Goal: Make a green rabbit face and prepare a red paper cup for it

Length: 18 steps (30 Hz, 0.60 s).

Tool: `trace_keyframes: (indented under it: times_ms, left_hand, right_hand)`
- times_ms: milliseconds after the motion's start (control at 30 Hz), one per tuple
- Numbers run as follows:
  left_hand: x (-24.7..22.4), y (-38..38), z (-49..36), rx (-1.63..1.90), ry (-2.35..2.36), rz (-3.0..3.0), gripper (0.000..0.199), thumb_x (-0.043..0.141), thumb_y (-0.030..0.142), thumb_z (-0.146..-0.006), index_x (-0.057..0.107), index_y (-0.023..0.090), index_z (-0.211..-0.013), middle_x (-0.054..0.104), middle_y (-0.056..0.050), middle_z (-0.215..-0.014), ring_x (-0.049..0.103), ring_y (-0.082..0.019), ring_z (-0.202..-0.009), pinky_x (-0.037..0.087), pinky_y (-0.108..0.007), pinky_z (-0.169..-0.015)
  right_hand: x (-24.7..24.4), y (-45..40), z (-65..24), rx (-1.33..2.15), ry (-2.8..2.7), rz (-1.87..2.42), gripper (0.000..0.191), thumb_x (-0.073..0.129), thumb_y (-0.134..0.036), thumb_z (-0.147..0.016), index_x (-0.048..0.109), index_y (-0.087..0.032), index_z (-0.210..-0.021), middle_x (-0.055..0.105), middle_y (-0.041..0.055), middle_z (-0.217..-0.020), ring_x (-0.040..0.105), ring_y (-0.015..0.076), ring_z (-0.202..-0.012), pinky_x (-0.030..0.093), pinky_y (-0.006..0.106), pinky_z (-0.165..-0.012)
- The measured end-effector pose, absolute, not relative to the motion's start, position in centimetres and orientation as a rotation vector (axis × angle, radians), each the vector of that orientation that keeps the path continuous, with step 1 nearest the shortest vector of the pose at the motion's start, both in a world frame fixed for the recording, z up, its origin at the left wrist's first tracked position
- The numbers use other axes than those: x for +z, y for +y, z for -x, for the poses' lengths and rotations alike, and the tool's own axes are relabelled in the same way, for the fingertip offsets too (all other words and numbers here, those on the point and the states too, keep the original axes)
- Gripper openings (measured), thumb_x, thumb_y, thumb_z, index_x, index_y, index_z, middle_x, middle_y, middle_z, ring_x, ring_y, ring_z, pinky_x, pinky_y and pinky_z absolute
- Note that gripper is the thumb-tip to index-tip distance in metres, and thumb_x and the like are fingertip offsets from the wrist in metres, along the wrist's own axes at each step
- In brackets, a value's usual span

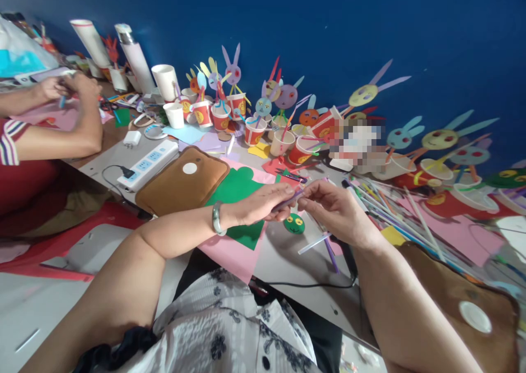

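Over the near side of the table my left hand point(263, 203) and my right hand point(337, 211) meet, both with their fingers closed. A thin purple strip point(289, 199) lies along the fingers of the left hand, and the fingertips of the right pinch its far end. Whether it is paper or a straw I cannot make out. Just below them is a small green paper face point(294, 224) with yellow eyes. A clear whitish stick point(314, 244) and a purple strip point(331, 255) are under my right hand. Dark-handled scissors point(292, 176) lie beyond the fingers.
Green paper point(242, 230) lies on pink paper point(234, 258), beside a brown cushion point(181, 181) and a power strip point(150, 165). Paper cups with rabbit faces line the blue wall. Straws point(384, 214) and another brown cushion point(444, 291) are right. Another person's hands point(69, 85) work at far left.
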<state>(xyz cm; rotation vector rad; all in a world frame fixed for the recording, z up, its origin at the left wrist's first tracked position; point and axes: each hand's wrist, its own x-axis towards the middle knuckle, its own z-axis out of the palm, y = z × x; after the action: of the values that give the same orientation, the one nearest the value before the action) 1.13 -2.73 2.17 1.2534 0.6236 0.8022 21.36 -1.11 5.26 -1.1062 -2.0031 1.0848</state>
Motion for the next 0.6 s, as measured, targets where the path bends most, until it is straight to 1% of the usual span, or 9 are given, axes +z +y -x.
trace_keyframes:
  times_ms: [133,233,333,400,500,600]
  left_hand:
    - [2.8,-2.8,-0.9,0.726,0.604,-1.197,0.042,0.039,0.052,-0.102,0.051,0.018,-0.081,0.049,0.005,-0.052,0.029,-0.005,-0.039,0.023,-0.019,-0.040]
    - [2.9,-2.6,-0.8,0.675,0.533,-1.157,0.039,0.041,0.049,-0.103,0.052,0.017,-0.083,0.050,0.005,-0.050,0.027,-0.004,-0.036,0.022,-0.018,-0.039]
    - [2.6,-2.1,-0.7,0.607,0.467,-1.122,0.035,0.040,0.043,-0.104,0.053,0.017,-0.084,0.054,0.003,-0.051,0.027,-0.003,-0.034,0.021,-0.018,-0.038]
    - [2.3,-1.8,-0.6,0.553,0.447,-1.104,0.036,0.040,0.042,-0.104,0.054,0.017,-0.083,0.056,0.002,-0.051,0.027,-0.003,-0.033,0.022,-0.018,-0.037]
    - [1.9,-1.5,-0.4,0.489,0.418,-1.109,0.039,0.047,0.048,-0.101,0.056,0.017,-0.081,0.056,0.002,-0.050,0.030,-0.004,-0.032,0.025,-0.019,-0.036]
    - [1.6,-1.3,-0.2,0.451,0.358,-1.128,0.043,0.056,0.058,-0.094,0.058,0.018,-0.080,0.059,0.002,-0.052,0.031,-0.004,-0.032,0.030,-0.021,-0.037]
  right_hand:
    - [4.9,-1.1,-21.6,1.143,-1.973,1.068,0.035,0.073,-0.058,-0.084,0.067,-0.024,-0.089,0.073,0.0055,-0.083,0.069,0.0218,-0.077,0.055,0.034,-0.069]
    - [5.0,-1.3,-21.6,1.181,-1.959,1.072,0.035,0.075,-0.058,-0.083,0.067,-0.024,-0.089,0.075,0.0060,-0.086,0.071,0.0234,-0.081,0.058,0.036,-0.073]
    - [5.4,-1.7,-21.4,1.214,-1.945,1.063,0.036,0.077,-0.057,-0.082,0.067,-0.024,-0.088,0.076,0.0067,-0.086,0.072,0.0239,-0.080,0.058,0.036,-0.073]
    - [5.8,-2.0,-21.2,1.216,-1.920,1.058,0.038,0.079,-0.057,-0.080,0.067,-0.023,-0.094,0.075,0.0063,-0.085,0.072,0.0232,-0.080,0.058,0.034,-0.071]
    - [6.1,-2.3,-21.0,1.160,-1.896,1.045,0.046,0.084,-0.055,-0.075,0.066,-0.023,-0.104,0.074,0.0050,-0.085,0.071,0.0213,-0.080,0.057,0.030,-0.068]
    - [6.2,-2.6,-21.1,1.108,-1.952,1.018,0.037,0.082,-0.053,-0.078,0.070,-0.023,-0.096,0.074,0.0054,-0.088,0.070,0.0203,-0.080,0.057,0.031,-0.072]
